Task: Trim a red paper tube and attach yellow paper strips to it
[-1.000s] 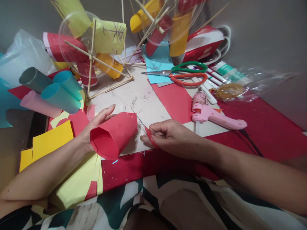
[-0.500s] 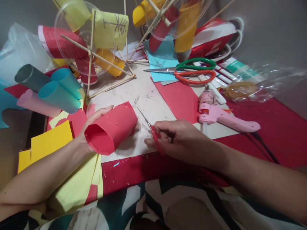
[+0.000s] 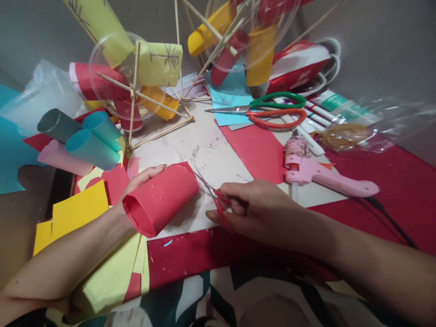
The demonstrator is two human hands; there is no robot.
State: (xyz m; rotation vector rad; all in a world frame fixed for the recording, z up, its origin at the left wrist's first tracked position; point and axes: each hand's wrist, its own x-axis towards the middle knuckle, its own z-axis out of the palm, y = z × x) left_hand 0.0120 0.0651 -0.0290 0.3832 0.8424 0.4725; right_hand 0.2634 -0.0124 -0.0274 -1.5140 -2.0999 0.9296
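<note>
My left hand (image 3: 147, 175) is wrapped round a red paper tube (image 3: 163, 195), most of its fingers hidden behind it. The tube lies tilted, one hollow end facing down toward me. In my right hand (image 3: 252, 204) is a small pair of scissors (image 3: 220, 200) with red handles. The scissors' blades are slightly parted and point up and left, close to the far end of the tube; whether they touch the paper I cannot tell. Beneath both hands lies a white sheet (image 3: 218, 154) with small scraps and dark marks.
A pink glue gun (image 3: 327, 177) and large scissors (image 3: 265, 109) lie to the right. Stick frames (image 3: 136, 93) with clear discs and paper tubes stand at the back. Blue, grey and pink tubes (image 3: 91, 150) and yellow paper (image 3: 80, 206) are on the left.
The red tube has turned slightly, its open end showing narrower. The scissors' blades have parted and come closer to the tube's far end. The whole view has shifted a little.
</note>
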